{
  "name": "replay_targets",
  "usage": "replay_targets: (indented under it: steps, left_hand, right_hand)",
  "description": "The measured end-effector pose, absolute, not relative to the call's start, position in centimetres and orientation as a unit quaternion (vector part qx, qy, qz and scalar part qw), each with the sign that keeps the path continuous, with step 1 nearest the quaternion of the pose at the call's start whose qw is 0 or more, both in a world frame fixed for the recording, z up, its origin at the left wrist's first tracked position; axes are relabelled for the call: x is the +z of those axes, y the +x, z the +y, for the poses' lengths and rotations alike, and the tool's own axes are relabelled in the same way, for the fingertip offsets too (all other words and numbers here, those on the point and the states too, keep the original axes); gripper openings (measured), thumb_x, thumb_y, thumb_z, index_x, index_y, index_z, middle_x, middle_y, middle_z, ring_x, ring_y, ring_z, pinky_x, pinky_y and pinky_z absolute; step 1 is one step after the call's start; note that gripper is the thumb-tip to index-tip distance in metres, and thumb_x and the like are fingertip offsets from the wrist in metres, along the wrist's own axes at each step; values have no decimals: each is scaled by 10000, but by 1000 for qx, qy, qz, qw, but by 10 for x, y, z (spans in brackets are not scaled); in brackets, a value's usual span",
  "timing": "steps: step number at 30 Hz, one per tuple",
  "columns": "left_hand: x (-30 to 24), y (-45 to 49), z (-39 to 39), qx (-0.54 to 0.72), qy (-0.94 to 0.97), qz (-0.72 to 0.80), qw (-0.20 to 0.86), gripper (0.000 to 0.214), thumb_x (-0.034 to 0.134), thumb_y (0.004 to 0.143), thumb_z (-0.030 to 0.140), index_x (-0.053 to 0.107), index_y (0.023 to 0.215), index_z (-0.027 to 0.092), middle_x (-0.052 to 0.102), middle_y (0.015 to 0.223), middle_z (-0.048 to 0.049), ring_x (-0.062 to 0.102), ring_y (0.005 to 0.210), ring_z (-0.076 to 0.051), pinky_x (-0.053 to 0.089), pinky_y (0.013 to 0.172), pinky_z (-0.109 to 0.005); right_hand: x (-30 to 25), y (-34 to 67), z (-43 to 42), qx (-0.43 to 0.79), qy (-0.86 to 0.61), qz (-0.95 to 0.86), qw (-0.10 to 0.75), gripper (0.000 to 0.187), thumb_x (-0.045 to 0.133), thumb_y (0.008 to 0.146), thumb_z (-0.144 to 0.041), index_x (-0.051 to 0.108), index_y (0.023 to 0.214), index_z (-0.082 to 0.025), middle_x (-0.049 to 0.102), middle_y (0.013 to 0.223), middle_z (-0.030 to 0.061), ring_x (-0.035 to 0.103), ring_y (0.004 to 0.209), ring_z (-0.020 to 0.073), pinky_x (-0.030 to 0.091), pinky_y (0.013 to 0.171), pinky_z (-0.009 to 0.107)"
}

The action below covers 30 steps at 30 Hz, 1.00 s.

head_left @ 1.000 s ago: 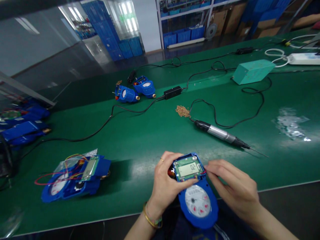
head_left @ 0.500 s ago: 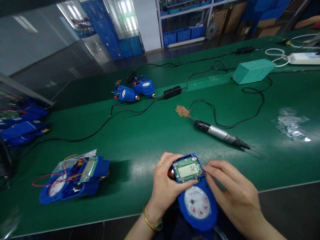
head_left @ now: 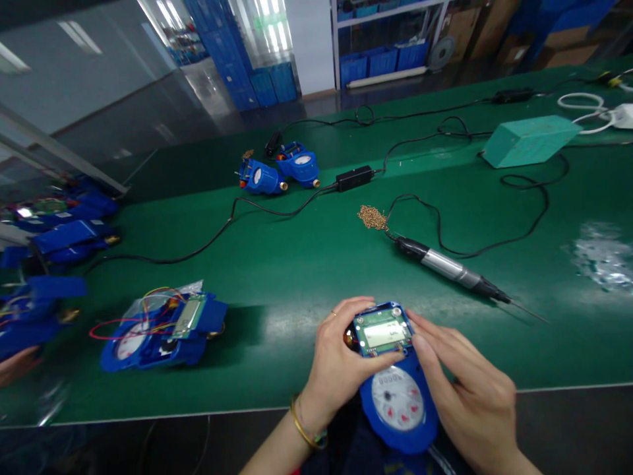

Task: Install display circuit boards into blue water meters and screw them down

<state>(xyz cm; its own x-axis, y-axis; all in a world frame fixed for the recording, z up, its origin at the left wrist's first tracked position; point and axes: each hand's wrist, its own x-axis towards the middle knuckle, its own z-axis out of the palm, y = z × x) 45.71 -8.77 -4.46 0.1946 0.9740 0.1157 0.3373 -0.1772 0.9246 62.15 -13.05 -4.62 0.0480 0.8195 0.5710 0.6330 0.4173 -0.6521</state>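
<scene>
A blue water meter (head_left: 398, 396) with a white dial lies at the table's near edge, with a green circuit board and small display (head_left: 384, 332) set in its upper part. My left hand (head_left: 341, 363) grips the meter's left side, thumb across the board's lower edge. My right hand (head_left: 465, 389) holds the right side, its fingertips pressed on the board's right edge.
An open blue meter with loose coloured wires (head_left: 163, 326) lies at the left. An electric screwdriver (head_left: 452, 270) and a pile of small brass screws (head_left: 372, 217) lie beyond my hands. Farther back are two blue meters (head_left: 277, 173), a black adapter (head_left: 354, 177) and a green box (head_left: 528, 140).
The view has shifted left and slightly down. My right fingers have moved further onto the board's right edge. The meter stays in both hands.
</scene>
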Motion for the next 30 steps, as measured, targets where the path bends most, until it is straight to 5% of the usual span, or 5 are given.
replay_targets:
  steps: [19, 25, 30]
  left_hand:
    - [-45, 455, -90, 395, 667, 511, 370, 622, 931, 562, 309, 659, 1112, 205, 729, 1134, -66, 674, 1056, -240, 529, 963, -404]
    - [-45, 454, -89, 395, 664, 506, 384, 624, 930, 562, 325, 660, 1112, 209, 725, 1133, -72, 675, 1050, -241, 537, 956, -405]
    - [-44, 454, -88, 395, 662, 503, 391, 616, 924, 576, 325, 659, 1120, 206, 724, 1126, -71, 674, 1047, -239, 537, 948, -398]
  right_hand:
    - [-42, 638, -134, 143, -538, -680, 478, 175, 615, 905, -98, 720, 1021, -178, 735, 1013, 44, 719, 897, 151, 578, 867, 219]
    - [-38, 663, -110, 189, -468, -765, 400, 126, 599, 914, -129, 668, 998, -195, 677, 963, 64, 686, 883, 161, 584, 741, 236]
    - [-33, 673, -90, 100, -381, -851, 347, 125, 588, 903, -107, 657, 968, -187, 696, 908, 66, 685, 810, 163, 583, 734, 264]
